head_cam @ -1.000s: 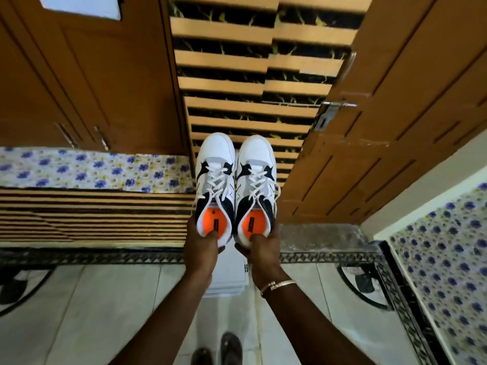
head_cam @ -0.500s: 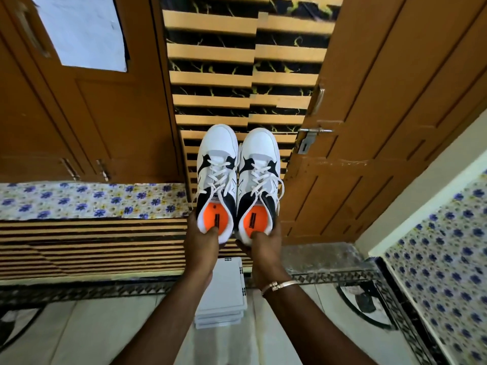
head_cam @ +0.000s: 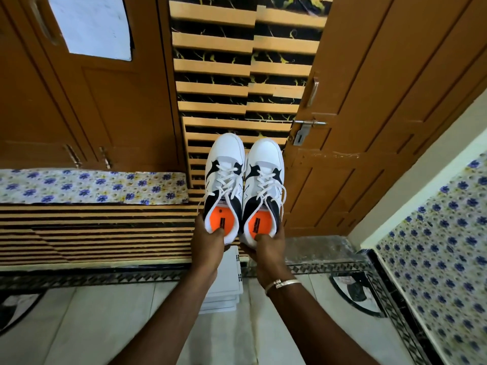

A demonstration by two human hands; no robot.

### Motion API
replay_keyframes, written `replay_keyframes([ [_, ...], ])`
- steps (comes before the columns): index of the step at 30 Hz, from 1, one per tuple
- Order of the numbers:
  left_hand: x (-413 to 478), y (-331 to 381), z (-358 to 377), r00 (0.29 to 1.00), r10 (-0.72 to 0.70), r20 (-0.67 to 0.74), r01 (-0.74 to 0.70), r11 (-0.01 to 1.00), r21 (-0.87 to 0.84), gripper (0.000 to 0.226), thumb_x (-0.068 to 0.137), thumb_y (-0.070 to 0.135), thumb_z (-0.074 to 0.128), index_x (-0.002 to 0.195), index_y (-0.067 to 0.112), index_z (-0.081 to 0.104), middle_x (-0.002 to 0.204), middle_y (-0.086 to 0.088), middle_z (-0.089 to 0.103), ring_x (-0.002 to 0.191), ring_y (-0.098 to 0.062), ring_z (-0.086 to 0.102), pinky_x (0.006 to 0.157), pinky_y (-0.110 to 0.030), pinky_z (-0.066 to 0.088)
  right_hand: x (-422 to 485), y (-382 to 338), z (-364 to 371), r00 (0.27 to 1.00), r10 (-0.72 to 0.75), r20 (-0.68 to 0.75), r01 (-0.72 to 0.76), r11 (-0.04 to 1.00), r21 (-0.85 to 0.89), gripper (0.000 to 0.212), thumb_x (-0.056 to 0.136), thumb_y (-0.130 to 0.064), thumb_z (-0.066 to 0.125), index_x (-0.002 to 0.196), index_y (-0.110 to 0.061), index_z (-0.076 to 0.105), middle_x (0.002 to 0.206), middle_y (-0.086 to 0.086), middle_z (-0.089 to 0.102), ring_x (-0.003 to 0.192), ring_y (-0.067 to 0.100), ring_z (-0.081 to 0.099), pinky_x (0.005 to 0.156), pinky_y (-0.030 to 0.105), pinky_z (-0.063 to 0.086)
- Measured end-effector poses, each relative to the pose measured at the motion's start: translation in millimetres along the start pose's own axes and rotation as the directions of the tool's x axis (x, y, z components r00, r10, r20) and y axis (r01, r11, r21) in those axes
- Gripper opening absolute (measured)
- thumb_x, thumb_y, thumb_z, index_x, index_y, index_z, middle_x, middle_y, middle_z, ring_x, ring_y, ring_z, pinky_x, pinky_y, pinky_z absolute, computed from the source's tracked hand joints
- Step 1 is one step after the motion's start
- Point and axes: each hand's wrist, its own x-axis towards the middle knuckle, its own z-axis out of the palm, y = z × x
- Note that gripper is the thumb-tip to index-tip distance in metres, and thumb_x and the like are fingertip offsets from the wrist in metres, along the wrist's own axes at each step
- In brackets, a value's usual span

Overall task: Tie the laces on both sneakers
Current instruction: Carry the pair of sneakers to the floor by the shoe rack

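Observation:
Two white sneakers with black panels and orange insoles are held side by side in the air, toes pointing away from me. My left hand grips the heel of the left sneaker, thumb inside on the insole. My right hand grips the heel of the right sneaker the same way. White laces run criss-cross through the eyelets, and their loose ends hang down the sides. A metal bangle sits on my right wrist.
A stack of white boards lies on the tiled floor under my hands. Ahead is a striped step with a flowered cloth. Brown wooden doors stand left and right, and a flowered tile wall is at right.
The view has tilted upward, so the doors and striped wall fill more of the frame. Both hands keep hold of the sneakers, which stay together at arm's length.

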Motion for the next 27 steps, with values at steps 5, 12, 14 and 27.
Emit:
replay_keyframes([
  [5,-40,-19,-2,0.999,-0.035,-0.031,0.035,0.999,-0.016,0.052,0.09,0.005,0.056,0.139,0.02,0.047,0.126,-0.007,0.062,0.102,-0.023,0.058,0.079,-0.032,0.048,-24,13,-30,1.0,0.024,0.003,-0.024,0.999,-0.04,0.069,0.083,0.011,0.038,0.133,-0.035,0.049,0.123,0.009,0.062,0.106,0.036,0.063,0.066,0.046,0.062],
  [12,-113,-60,-6,0.988,-0.141,-0.063,0.133,0.984,-0.121,0.049,0.085,0.002,0.054,0.129,0.023,0.052,0.115,-0.008,0.064,0.099,-0.03,0.064,0.078,-0.052,0.061,-72,36,-95,0.994,0.083,0.065,-0.078,0.994,-0.077,0.066,0.084,0.01,0.038,0.136,-0.03,0.046,0.12,0.01,0.062,0.104,0.035,0.062,0.068,0.048,0.062],
  [14,-134,-72,-8,0.985,-0.151,-0.079,0.141,0.982,-0.123,0.049,0.084,0.003,0.054,0.127,0.025,0.053,0.114,-0.008,0.065,0.099,-0.031,0.065,0.078,-0.053,0.061,-86,43,-114,0.991,0.113,0.074,-0.107,0.991,-0.082,0.065,0.084,0.009,0.038,0.135,-0.03,0.047,0.12,0.009,0.062,0.104,0.034,0.063,0.069,0.048,0.062],
  [27,-204,-150,-18,0.96,-0.271,-0.068,0.262,0.958,-0.116,0.057,0.084,0.005,0.052,0.136,0.029,0.05,0.12,-0.006,0.061,0.099,-0.03,0.064,0.069,-0.042,0.063,-135,97,-188,0.976,0.215,0.044,-0.204,0.962,-0.182,0.061,0.083,0.005,0.04,0.132,-0.031,0.049,0.118,0.007,0.063,0.102,0.034,0.064,0.073,0.052,0.061],
])
